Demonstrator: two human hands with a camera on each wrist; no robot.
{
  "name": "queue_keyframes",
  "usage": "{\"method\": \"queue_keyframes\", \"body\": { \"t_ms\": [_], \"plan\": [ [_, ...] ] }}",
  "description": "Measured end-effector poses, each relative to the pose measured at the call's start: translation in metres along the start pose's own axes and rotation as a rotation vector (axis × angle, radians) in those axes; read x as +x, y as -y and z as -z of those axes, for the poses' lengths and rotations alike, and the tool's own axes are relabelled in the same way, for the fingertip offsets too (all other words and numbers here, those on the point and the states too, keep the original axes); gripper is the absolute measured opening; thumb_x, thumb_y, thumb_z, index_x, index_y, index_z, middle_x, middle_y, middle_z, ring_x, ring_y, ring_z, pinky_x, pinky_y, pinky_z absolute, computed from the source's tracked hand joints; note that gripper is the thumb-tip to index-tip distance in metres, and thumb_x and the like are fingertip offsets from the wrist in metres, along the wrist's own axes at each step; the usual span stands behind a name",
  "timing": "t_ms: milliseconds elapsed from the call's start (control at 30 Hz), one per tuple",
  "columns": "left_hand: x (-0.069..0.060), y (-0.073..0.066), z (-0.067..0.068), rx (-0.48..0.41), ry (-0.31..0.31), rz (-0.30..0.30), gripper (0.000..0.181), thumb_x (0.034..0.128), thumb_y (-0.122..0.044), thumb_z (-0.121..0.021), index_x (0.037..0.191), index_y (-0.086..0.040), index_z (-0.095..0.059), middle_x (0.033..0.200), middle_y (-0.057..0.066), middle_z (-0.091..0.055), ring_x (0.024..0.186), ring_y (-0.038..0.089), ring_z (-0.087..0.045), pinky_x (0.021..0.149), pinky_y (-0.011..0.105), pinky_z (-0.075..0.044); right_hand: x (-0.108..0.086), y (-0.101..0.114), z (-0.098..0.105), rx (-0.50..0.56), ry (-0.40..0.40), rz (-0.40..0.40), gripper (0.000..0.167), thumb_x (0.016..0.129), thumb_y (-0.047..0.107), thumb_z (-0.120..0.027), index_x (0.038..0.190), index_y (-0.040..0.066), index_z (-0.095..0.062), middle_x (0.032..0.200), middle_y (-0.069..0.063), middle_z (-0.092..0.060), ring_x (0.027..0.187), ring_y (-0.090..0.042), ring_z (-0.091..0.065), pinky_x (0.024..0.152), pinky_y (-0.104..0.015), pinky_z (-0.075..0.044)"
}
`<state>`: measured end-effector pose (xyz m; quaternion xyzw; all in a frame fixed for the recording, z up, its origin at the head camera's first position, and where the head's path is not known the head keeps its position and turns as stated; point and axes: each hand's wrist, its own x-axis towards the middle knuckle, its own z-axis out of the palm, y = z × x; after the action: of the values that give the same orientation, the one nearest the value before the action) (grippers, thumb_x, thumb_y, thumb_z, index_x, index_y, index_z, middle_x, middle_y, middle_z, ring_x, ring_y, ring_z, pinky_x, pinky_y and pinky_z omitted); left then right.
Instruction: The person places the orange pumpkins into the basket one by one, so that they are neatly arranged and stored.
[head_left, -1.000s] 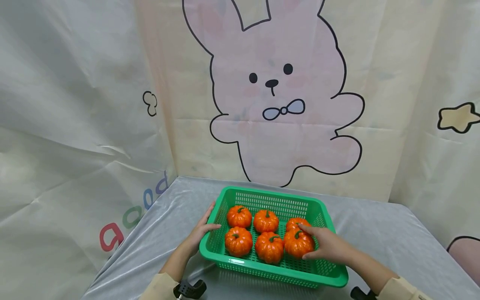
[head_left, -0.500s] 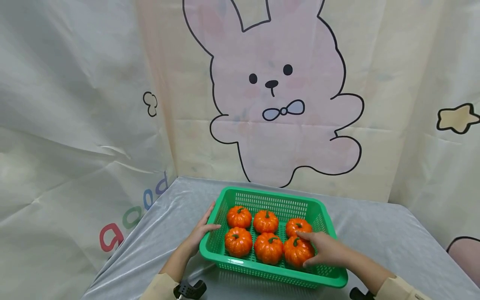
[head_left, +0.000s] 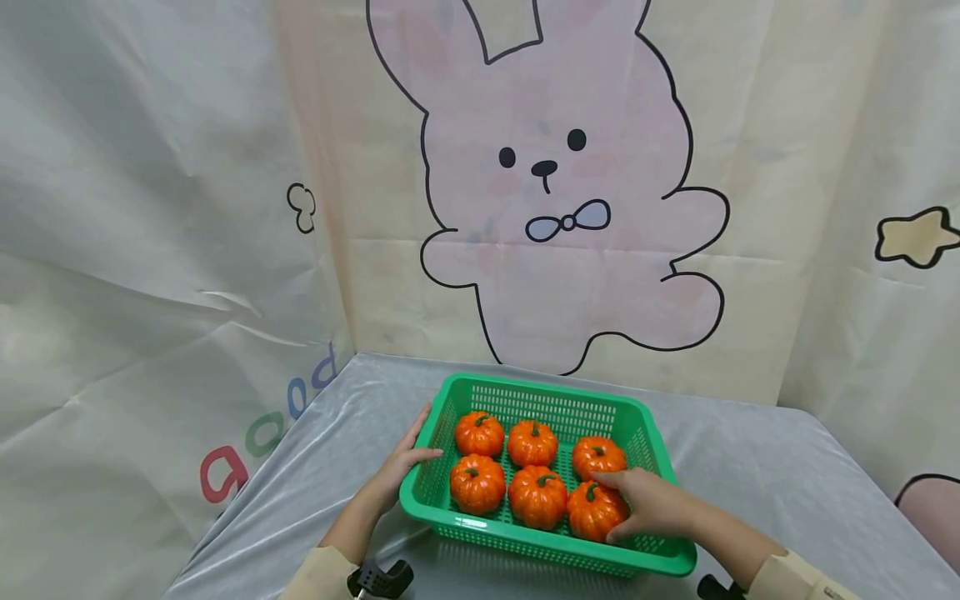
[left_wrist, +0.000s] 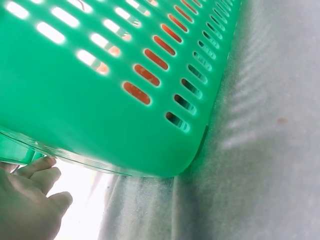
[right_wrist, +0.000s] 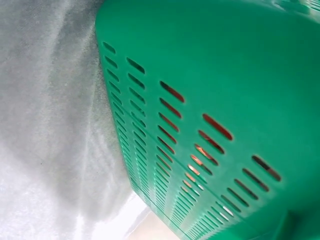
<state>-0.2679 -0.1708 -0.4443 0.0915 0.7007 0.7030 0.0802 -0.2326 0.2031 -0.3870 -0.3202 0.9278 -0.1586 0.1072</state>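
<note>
A green plastic basket point(head_left: 540, 550) with slotted walls holds several small orange pumpkins in two rows. My left hand point(head_left: 393, 473) grips its left rim, thumb over the edge; in the left wrist view those fingers point(left_wrist: 45, 175) show beside the rim. Inside the basket, my right hand point(head_left: 656, 502) holds the front right pumpkin point(head_left: 592, 515) between thumb and fingers. Just behind it sits the back right pumpkin point(head_left: 598, 455). The front middle pumpkin point(head_left: 537, 498) lies close on its left. The right wrist view shows the basket's slotted wall point(right_wrist: 200, 75), with the hand hidden.
The basket stands on a table with a grey cloth point(head_left: 750, 450). A curtain with a printed pink rabbit point(head_left: 555, 283) hangs behind the table, and a pale curtain point(head_left: 150, 292) hangs at the left.
My right hand has drawn the front right pumpkin slightly toward me, opening a gap to the one behind it. The left hand and the basket have stayed in place.
</note>
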Motion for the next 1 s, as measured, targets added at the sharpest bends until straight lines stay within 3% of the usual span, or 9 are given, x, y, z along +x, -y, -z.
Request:
{"method": "queue_keyframes", "body": {
  "t_ms": [333, 667, 767, 1000],
  "plan": [
    [0.0007, -0.0001, 0.0016, 0.004, -0.01, 0.006, 0.081, 0.0874, -0.009, -0.053, 0.152, -0.025, -0.007, 0.158, 0.008, -0.002, 0.141, 0.034, -0.019, 0.104, 0.049, -0.035, 0.0009, 0.0011, 0.0023, -0.042, 0.03, 0.001, 0.076, 0.065, 0.03, -0.082, 0.126, -0.006, -0.054, 0.116, -0.014, -0.064, 0.1, -0.029, -0.06, 0.083, -0.046, -0.049],
    [0.0007, -0.0015, 0.0014, -0.015, 0.009, 0.007, 0.081, 0.0876, -0.008, -0.053, 0.152, -0.024, -0.005, 0.158, 0.008, -0.001, 0.14, 0.035, -0.021, 0.101, 0.046, -0.04, 0.001, 0.0056, 0.0062, -0.013, 0.056, -0.039, 0.076, 0.062, 0.02, -0.084, 0.126, -0.008, -0.053, 0.116, -0.015, -0.063, 0.101, -0.031, -0.059, 0.086, -0.05, -0.047],
    [0.0007, -0.0015, 0.0011, -0.013, 0.007, 0.013, 0.082, 0.0876, -0.008, -0.053, 0.152, -0.025, -0.005, 0.158, 0.009, -0.001, 0.139, 0.036, -0.022, 0.099, 0.046, -0.041, 0.0002, 0.0048, 0.0061, -0.019, 0.06, -0.03, 0.077, 0.062, 0.021, -0.084, 0.126, -0.008, -0.052, 0.117, -0.015, -0.063, 0.102, -0.029, -0.059, 0.086, -0.048, -0.048],
    [0.0006, -0.0004, 0.001, -0.008, 0.005, 0.011, 0.081, 0.0876, -0.008, -0.053, 0.152, -0.026, -0.006, 0.158, 0.008, -0.001, 0.139, 0.035, -0.022, 0.1, 0.047, -0.041, -0.0012, 0.002, 0.0051, 0.011, 0.064, 0.002, 0.073, 0.064, 0.018, -0.081, 0.126, -0.008, -0.053, 0.116, -0.014, -0.064, 0.087, -0.008, -0.056, 0.075, -0.028, -0.05]
  ]
}}
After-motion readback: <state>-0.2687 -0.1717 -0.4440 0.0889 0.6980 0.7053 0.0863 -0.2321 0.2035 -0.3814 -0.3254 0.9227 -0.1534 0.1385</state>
